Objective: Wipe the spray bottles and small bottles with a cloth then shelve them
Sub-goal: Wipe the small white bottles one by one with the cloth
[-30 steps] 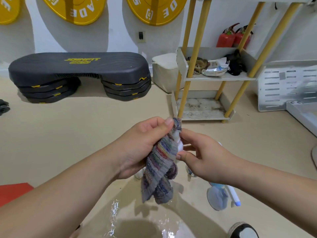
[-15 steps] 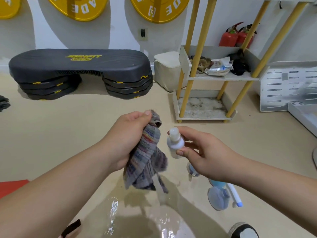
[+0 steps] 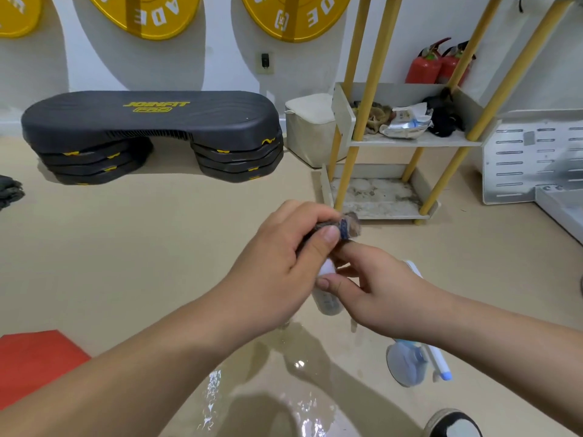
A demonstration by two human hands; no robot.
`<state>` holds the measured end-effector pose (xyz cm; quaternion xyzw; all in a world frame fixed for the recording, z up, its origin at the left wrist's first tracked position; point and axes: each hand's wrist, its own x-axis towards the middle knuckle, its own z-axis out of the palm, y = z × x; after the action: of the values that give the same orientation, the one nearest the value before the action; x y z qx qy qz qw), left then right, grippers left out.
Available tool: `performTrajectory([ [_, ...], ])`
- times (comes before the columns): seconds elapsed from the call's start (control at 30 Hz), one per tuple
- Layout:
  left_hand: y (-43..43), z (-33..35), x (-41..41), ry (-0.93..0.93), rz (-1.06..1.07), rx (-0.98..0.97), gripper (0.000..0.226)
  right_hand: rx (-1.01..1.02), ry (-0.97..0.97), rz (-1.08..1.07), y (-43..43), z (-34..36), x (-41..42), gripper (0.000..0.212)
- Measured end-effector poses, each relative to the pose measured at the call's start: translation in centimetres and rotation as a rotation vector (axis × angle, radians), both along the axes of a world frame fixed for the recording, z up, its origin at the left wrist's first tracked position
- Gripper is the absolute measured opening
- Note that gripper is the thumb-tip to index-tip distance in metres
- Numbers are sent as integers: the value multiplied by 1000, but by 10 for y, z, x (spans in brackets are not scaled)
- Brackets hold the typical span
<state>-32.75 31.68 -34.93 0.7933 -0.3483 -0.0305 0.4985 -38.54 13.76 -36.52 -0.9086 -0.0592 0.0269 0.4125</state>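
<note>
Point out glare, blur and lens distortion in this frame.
Head view: glare glints off the wet floor; the cloth gripped by the left hand is motion-blurred above the small bottle in the right hand; wide-angle distortion tilts the shelf posts.

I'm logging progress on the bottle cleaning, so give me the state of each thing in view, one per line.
left hand: grips cloth
cloth: bunched, pressed on top of small bottle
small bottle: off the floor, not shelved
right hand: pinches small bottle
spray bottle: on floor, untouched
shelf: lower tier stained
floor: wet, glistening
</note>
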Motion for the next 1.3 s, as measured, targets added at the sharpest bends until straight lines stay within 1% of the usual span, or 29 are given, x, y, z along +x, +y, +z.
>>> performTrajectory([
  [0.07,-1,-2,5,101,61,-30,15,-4,9,14,2,4,-2,17],
  [0.1,-1,-1,8,111,121,-32,15,-14,19,17,3,7,-3,18],
  [0.17,1,-3,19,124,314,-16,20,-45,50,19,4,10,-3,19],
  [0.2,3,-3,25,191,412,-52,25,-55,67,16,3,11,-3,18],
  [0.27,8,0,35,352,529,-188,35,-30,93,-40,2,14,-1,13],
  [0.3,11,3,37,389,561,-230,40,13,119,-89,2,16,-1,10],
  [0.33,13,6,35,375,582,-227,42,66,153,-136,1,17,0,10],
  [0.4,14,10,26,235,570,-154,38,147,240,-199,0,17,1,13],
  [0.43,11,11,17,152,503,-144,33,186,282,-206,1,17,2,15],
  [0.47,8,11,8,69,392,-131,27,241,317,-203,1,16,1,15],
  [0.5,5,9,0,-48,273,-78,23,315,342,-197,2,16,1,14],
  [0.53,2,5,-6,-191,185,6,25,394,352,-181,4,16,0,12],
  [0.57,-1,-4,-8,-323,112,103,31,461,351,-159,5,18,-2,13],
  [0.6,-5,-11,-7,-395,62,158,37,504,351,-138,6,21,-3,19],
  [0.63,-6,-14,-5,-392,46,172,41,535,350,-123,7,24,-4,24],
  [0.73,-8,-10,-6,-296,60,110,46,647,356,-134,2,33,-3,29],
  [0.83,-7,-5,-11,-215,63,23,45,723,370,-206,-7,34,0,30],
  [0.93,-6,-4,-11,-199,103,42,34,752,411,-226,-11,33,-2,25],
  [1.0,-1,-7,-5,-181,161,88,23,745,413,-205,-15,31,-2,17],
  [1.03,1,-9,0,-126,202,96,22,729,401,-205,-18,31,-2,19],
  [1.1,6,-13,9,61,298,66,27,690,362,-214,-21,32,-2,27],
  [1.13,7,-13,12,149,365,37,30,679,348,-213,-21,33,-3,27],
  [1.2,7,-3,12,308,502,-79,34,654,343,-216,-19,31,-4,24],
  [1.23,4,5,9,398,537,-169,35,631,343,-223,-17,29,-4,22],
  [1.3,-4,20,-3,554,508,-301,37,600,346,-239,-15,23,-4,19],
])
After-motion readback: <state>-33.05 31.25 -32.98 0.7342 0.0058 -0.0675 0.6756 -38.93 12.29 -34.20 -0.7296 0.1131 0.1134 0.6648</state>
